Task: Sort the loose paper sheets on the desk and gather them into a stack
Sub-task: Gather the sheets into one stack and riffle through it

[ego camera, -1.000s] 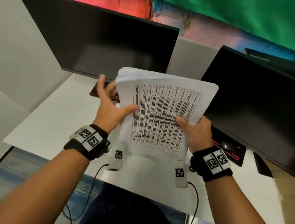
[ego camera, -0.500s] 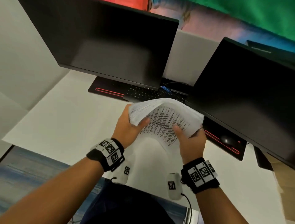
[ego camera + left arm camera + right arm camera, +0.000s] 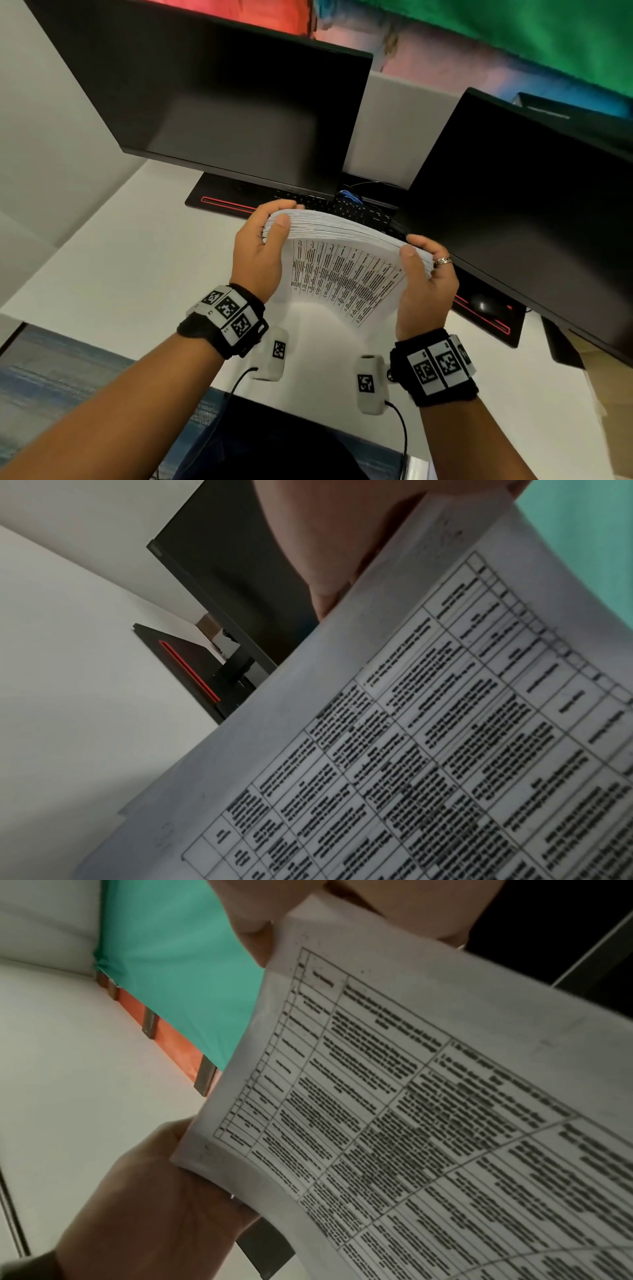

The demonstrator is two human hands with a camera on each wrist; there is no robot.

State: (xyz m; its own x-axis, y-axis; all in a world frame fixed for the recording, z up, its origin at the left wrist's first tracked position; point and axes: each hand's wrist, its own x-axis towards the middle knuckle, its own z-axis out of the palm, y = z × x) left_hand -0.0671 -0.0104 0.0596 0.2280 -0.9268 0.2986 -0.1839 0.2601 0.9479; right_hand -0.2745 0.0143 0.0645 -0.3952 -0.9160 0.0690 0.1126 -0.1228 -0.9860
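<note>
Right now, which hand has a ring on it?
The right hand wears the ring, on a finger curled over the paper stack. The left hand, gripping the stack's other side, shows none.

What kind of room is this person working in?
Most likely an office workstation: two dark monitors stand over a white desk, a keyboard lies between them, and both hands grip a stack of printed sheets.

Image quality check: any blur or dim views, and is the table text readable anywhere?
Head view: bright and sharp, wide-angle bend at the monitors; table text on the paper stack too small to read. Left wrist and right wrist views: dim, soft, the print smeared and unreadable.
</note>
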